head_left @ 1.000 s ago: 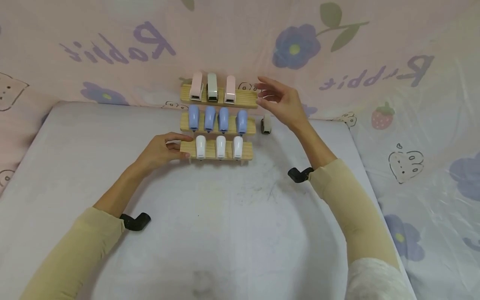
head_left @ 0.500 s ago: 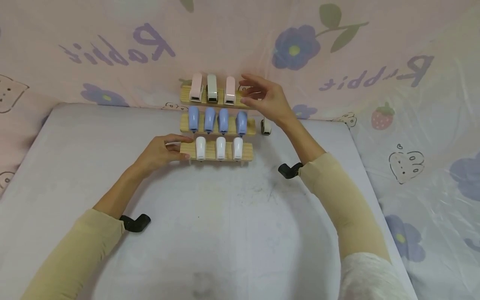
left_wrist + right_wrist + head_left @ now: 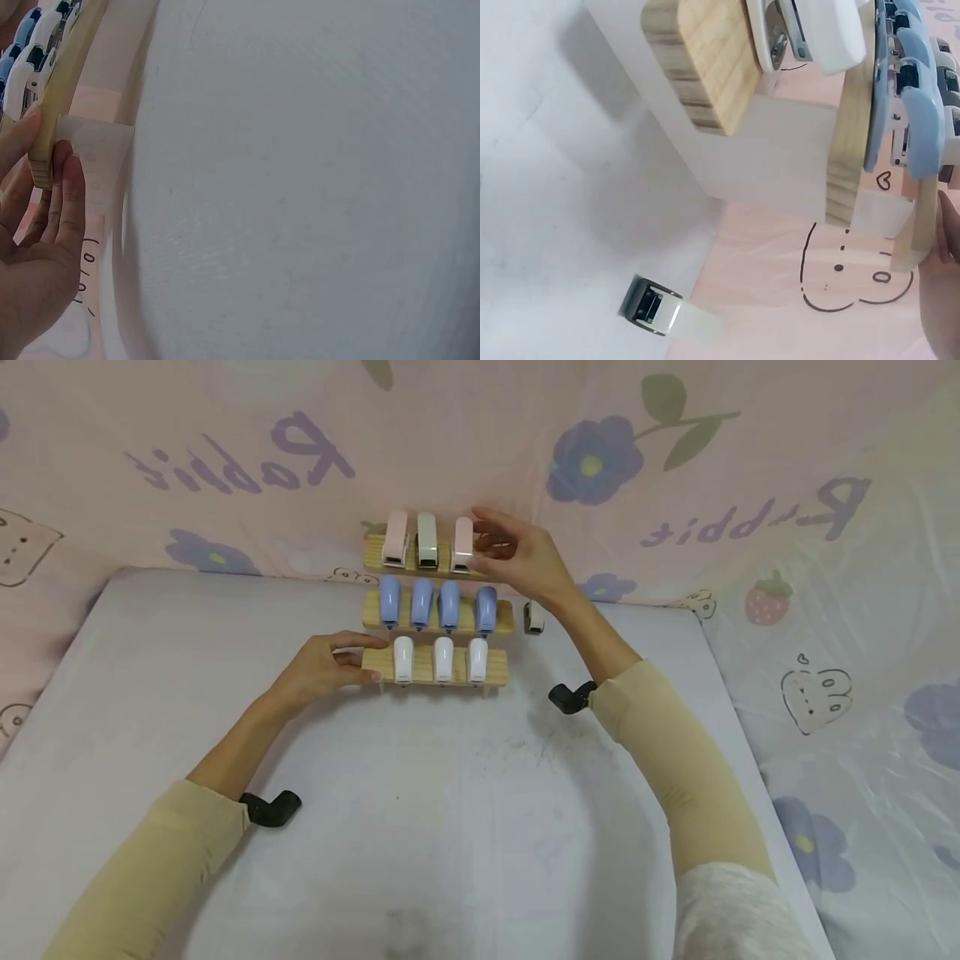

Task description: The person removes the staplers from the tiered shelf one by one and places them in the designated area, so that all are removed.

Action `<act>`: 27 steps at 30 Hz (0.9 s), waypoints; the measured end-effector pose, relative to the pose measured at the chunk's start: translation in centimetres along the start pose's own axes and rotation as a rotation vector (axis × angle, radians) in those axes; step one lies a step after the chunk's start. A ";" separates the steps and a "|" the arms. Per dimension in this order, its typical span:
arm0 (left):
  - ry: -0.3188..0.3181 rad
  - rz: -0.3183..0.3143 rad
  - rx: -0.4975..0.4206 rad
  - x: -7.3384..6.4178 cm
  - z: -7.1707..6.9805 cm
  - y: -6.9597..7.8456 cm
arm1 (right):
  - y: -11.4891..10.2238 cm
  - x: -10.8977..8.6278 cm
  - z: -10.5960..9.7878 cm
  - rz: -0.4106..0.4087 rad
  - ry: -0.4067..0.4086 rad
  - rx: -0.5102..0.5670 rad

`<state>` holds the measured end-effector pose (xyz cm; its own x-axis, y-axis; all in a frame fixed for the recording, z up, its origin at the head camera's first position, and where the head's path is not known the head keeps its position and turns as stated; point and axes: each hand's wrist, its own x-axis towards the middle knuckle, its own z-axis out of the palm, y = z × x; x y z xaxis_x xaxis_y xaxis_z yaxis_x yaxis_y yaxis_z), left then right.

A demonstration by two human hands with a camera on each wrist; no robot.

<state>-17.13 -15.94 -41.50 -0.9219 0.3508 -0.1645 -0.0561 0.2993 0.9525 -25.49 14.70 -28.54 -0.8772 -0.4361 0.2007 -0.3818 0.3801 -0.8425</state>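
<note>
A three-tier rack of pale wooden boards (image 3: 497,667) holds rows of small staplers. White staplers (image 3: 443,660) line the bottom board, blue staplers (image 3: 449,604) the middle one. On the top board are a pale green stapler (image 3: 427,539) and two pink ones. My left hand (image 3: 318,667) holds the left end of the bottom board, thumb and fingers on opposite faces in the left wrist view. My right hand (image 3: 525,558) is at the top board's right part, its bent fingers right beside the right-hand pink stapler (image 3: 462,545); whether they grip it is not clear.
A small grey-white stapler (image 3: 534,617) stands on the white tabletop (image 3: 420,827) just right of the rack. Behind the rack rises a pink printed curtain (image 3: 450,435). Black wrist mounts (image 3: 573,697) jut inward from both sleeves.
My right hand has moved left along the top board, from its right end to the right-hand pink stapler. The left hand stays at the bottom board, and the staplers keep their places.
</note>
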 end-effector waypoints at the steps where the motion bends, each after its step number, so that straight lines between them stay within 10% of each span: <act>1: -0.004 0.000 -0.001 0.0 0.0 0.0 | -0.2 0.0 0.1 0.005 -0.004 -0.013; 27: -0.013 -0.052 0.008 0.0 -0.1 0.3 | -0.1 0.2 0.2 -0.015 -0.033 -0.043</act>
<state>-17.17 -15.91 -41.19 -0.9128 0.3461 -0.2168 -0.1006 0.3240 0.9407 -25.54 14.41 -28.53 -0.8616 -0.4681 0.1964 -0.4078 0.4078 -0.8169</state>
